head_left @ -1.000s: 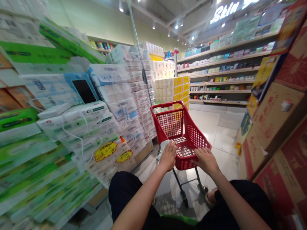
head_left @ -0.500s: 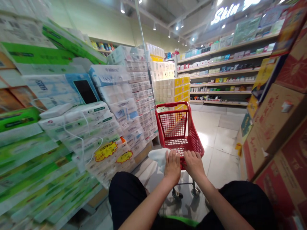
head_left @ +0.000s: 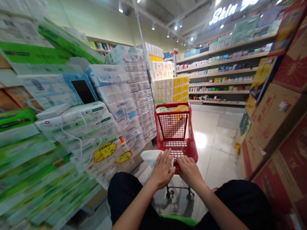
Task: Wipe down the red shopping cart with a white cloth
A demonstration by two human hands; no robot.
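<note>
The fingers of the left hand are spread wide and lie flat on a crumpled white cloth, pressing it against the near-left corner of a small red plastic mesh shopping cart. Part of the cloth hangs outside the cart's left edge. Just beside it, the right hand rests on the cart's near rim with its fingers close together, pointing in toward the left hand. Whether their tips hook over the rim cannot be told. The cart stands upright on the pale tiled floor, its wheels showing below the hands.

To the left of the cart rises a leaning stack of plastic-wrapped tissue packs with yellow burst-shaped price tags. A black-screened phone leans against the packs, and a thin white cable trails down them. A slim metal pole slants up behind the cart. Brown and red cardboard boxes are stacked on the right, and long store shelves line the far wall.
</note>
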